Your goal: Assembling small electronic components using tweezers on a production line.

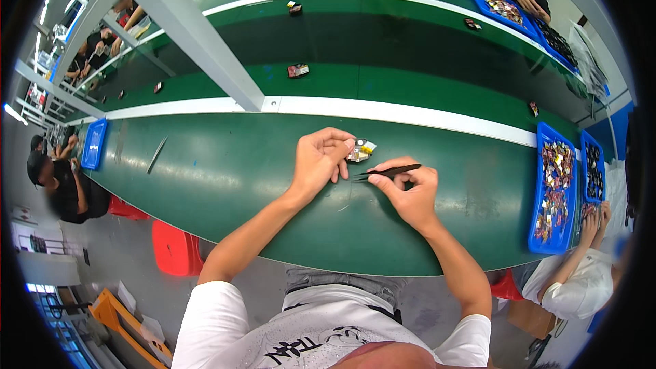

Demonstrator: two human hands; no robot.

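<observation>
Over the middle of the green table, my left hand pinches a small electronic assembly between thumb and fingers. It is dark-edged, with pale, yellow and silvery parts showing; the fingers cover its left side. My right hand is closed around black tweezers. Their tips point left, just below the assembly and apart from it, close to the left fingertips. A thin pale wire-like scrap lies on the table below my hands.
At right stand a blue tray of small colourful parts and another blue tray of black pieces. Beyond the white rail, a similar assembly sits on the conveyor. A grey post rises at left. Co-workers sit around.
</observation>
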